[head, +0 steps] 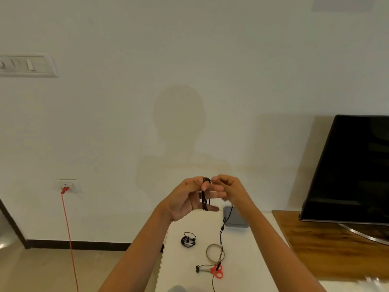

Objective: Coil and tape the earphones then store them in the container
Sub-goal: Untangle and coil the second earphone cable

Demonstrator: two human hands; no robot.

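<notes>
Left hand (185, 199) up in front of me, above and just left of the container (235, 219). Thumb and forefinger pinch the top of the earphones (205, 200). The black loops hang down across the palm; the other fingers are loosely spread.

Right hand (230, 189) sits just beside the left, above the container, with fingers curled in. Fingertips nip the cord where it leaves the top of the bundle.

The loose tail drops from the right hand past the container's front edge to the table (252, 260). It ends near the scissors (217, 271), well in front of the container. So the coil is only part wound.

Also in front of the container:
- a second, already bundled set (188, 240), to the left
- a thin tape ring (214, 252), which the tail crosses; I judge it to be tape, but it is too thin to be sure

Handling, as I judge it:
- The cord is light, limp and thin, with some spring, so loops will slide open if the pinch eases.
- Hold at the bundle's top, where every loop crosses, not on one strand.
- Feed the tail with light tension. A snag on the scissors could yank it.
- Go gently near the earpieces and plug; the joints there look like the weak spots.
- Keep the left pinch on until the tape is round the waist.
</notes>
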